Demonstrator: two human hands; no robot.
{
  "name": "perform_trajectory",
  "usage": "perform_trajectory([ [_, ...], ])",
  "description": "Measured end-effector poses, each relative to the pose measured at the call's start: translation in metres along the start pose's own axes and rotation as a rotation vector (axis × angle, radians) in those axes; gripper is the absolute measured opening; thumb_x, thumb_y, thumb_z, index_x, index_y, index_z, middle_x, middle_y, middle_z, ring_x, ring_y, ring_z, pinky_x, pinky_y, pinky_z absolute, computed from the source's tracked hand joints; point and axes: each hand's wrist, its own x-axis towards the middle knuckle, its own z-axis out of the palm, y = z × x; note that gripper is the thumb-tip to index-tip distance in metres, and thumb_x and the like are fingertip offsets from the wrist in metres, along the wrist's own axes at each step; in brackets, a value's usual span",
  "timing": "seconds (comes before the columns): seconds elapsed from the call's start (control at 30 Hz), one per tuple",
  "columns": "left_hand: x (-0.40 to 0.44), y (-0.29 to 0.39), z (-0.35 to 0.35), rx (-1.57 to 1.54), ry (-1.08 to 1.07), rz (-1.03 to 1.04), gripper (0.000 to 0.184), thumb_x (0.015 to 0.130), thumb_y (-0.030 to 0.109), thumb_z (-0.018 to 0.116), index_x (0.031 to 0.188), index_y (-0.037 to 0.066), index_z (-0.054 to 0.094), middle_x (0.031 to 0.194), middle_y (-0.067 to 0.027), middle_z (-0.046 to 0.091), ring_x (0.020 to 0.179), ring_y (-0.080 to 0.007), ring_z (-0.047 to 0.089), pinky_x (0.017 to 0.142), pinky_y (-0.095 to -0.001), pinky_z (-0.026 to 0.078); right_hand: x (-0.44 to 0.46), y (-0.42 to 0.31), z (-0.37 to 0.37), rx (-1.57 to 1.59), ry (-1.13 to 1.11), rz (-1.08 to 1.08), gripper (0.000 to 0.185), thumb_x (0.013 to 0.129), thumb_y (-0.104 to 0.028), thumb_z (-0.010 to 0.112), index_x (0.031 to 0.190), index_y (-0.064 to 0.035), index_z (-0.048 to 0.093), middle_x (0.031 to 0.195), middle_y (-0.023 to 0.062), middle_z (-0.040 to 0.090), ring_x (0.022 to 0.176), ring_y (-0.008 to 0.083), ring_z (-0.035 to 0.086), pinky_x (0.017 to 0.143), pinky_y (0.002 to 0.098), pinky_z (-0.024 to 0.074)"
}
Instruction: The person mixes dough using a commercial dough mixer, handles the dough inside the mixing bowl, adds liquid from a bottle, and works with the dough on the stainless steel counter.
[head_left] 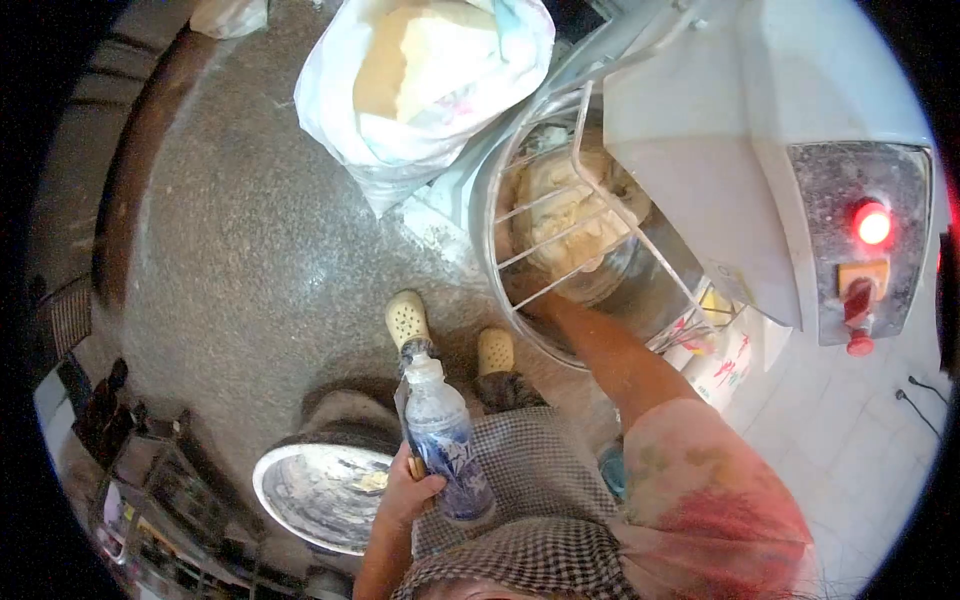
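bottle is gripped by left hand, outside bowl | dough lies toward bowl's middle from right hand, the nearer one | right grip can't be told

1. Sleeve, right arm: short, loose; red to pale pink, with blurred greenish-grey blotches.
2. Apron-like garment: small dark-and-white check, gathered in folds near the chest.
3. Trousers: dark; only the lower part visible.
4. Clogs: pale yellow, rounded toes, round holes.
5. Left hand: bare.
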Motion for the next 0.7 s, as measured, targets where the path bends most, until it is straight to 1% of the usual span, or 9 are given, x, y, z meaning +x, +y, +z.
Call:
perform_trajectory([
  [0.13,-0.006,-0.002,0.004,0.043,-0.023,0.028,0.079,0.058,0.026,0.081,0.119,-0.001,0.038,0.107,-0.0071,0.054,0.096,-0.0172,0.053,0.084,-0.0301,0.043,-0.018,0.002,-0.015,0.201,-0.086,0.123,0.026,0.083,-0.022,0.050,0.101,-0.0038,0.056,0.089,0.0105,0.058,0.078,0.0198,0.055,0.065,0.0332,0.0441],
  [0.27,-0.013,0.006,0.017,0.057,-0.055,0.000,0.076,0.061,0.022,0.080,0.120,-0.001,0.038,0.108,-0.0073,0.053,0.097,-0.0171,0.053,0.084,-0.0303,0.043,-0.035,-0.008,-0.048,0.687,-0.125,0.289,0.026,0.083,-0.022,0.051,0.101,-0.0041,0.056,0.089,0.0097,0.058,0.078,0.0188,0.055,0.063,0.0326,0.0443],
  [0.33,-0.017,0.018,0.031,0.041,-0.084,-0.003,0.075,0.062,0.019,0.079,0.121,-0.001,0.037,0.109,-0.0075,0.052,0.098,-0.0172,0.052,0.084,-0.0306,0.043,-0.039,-0.022,-0.074,0.877,-0.063,0.288,0.026,0.083,-0.022,0.051,0.101,-0.0043,0.056,0.089,0.0093,0.059,0.077,0.0183,0.055,0.063,0.0323,0.0444],
  [0.37,-0.016,0.016,0.028,0.073,-0.112,0.006,0.074,0.063,0.017,0.077,0.121,-0.001,0.036,0.110,-0.0078,0.052,0.098,-0.0171,0.052,0.084,-0.0310,0.043,-0.052,-0.047,-0.097,0.849,-0.002,0.320,0.025,0.082,-0.020,0.052,0.101,-0.0053,0.056,0.090,0.0092,0.058,0.077,0.0191,0.055,0.062,0.0331,0.0444],
  [0.4,-0.016,0.016,0.027,0.065,-0.123,0.007,0.074,0.063,0.017,0.077,0.122,-0.001,0.036,0.110,-0.0079,0.052,0.098,-0.0171,0.052,0.084,-0.0311,0.043,-0.059,-0.043,-0.110,0.300,0.213,0.062,0.025,0.082,-0.021,0.053,0.102,-0.0057,0.055,0.090,0.0092,0.058,0.079,0.0195,0.055,0.063,0.0329,0.0445],
  [0.47,-0.015,0.018,0.030,0.045,-0.145,0.005,0.075,0.063,0.016,0.078,0.122,0.000,0.036,0.109,-0.0080,0.052,0.098,-0.0170,0.052,0.084,-0.0311,0.043,-0.061,-0.037,-0.128,0.370,0.533,-0.107,0.025,0.083,-0.021,0.053,0.102,-0.0054,0.055,0.091,0.0097,0.058,0.081,0.0201,0.055,0.065,0.0327,0.0444],
  [0.53,-0.016,0.019,0.029,0.057,-0.136,-0.013,0.075,0.062,0.016,0.078,0.122,-0.001,0.036,0.109,-0.0082,0.052,0.098,-0.0169,0.052,0.084,-0.0311,0.043,-0.047,-0.035,-0.139,1.638,0.678,0.089,0.025,0.083,-0.022,0.053,0.100,-0.0040,0.056,0.090,0.0106,0.058,0.082,0.0204,0.055,0.066,0.0326,0.0440],
  [0.63,-0.015,0.018,0.024,0.058,-0.126,-0.027,0.075,0.062,0.016,0.078,0.122,-0.001,0.035,0.109,-0.0085,0.052,0.099,-0.0172,0.052,0.085,-0.0314,0.043,-0.044,-0.011,-0.135,1.632,0.712,-0.064,0.023,0.085,-0.024,0.052,0.093,-0.0036,0.059,0.089,0.0113,0.058,0.083,0.0204,0.054,0.069,0.0326,0.0434],
  [0.7,-0.013,0.018,0.020,0.070,-0.121,-0.027,0.076,0.062,0.017,0.078,0.122,-0.001,0.035,0.109,-0.0087,0.052,0.099,-0.0175,0.052,0.085,-0.0318,0.043,-0.048,-0.016,-0.112,0.796,0.951,0.009,0.019,0.083,-0.021,0.054,0.089,-0.0036,0.060,0.089,0.0117,0.058,0.082,0.0208,0.053,0.069,0.0337,0.0427],
])
